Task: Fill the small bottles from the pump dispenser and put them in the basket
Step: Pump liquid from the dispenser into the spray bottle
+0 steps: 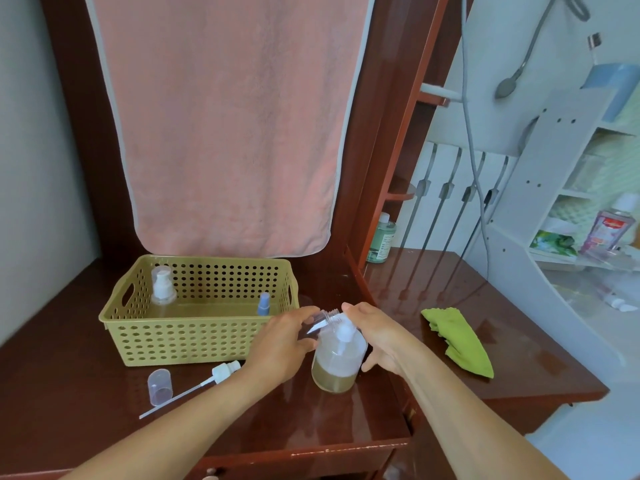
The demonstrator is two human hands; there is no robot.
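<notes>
Left hand (282, 344) pinches small clear open-necked bottle (320, 322), tilted at nozzle of clear pump dispenser (337, 358); right hand (375, 336) presses pump head. Advice: seat neck under nozzle, pump slowly.

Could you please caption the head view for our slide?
Left hand tilts a small bottle to the pump dispenser; right hand on the pump.

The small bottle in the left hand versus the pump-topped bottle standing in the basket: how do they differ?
The held small bottle is tilted, its open threaded neck at the pump dispenser spout; the basket bottle stands upright in the basket. The held one has no top; the basket one carries a white pump under a clear cap. Both are small and clear.
</notes>
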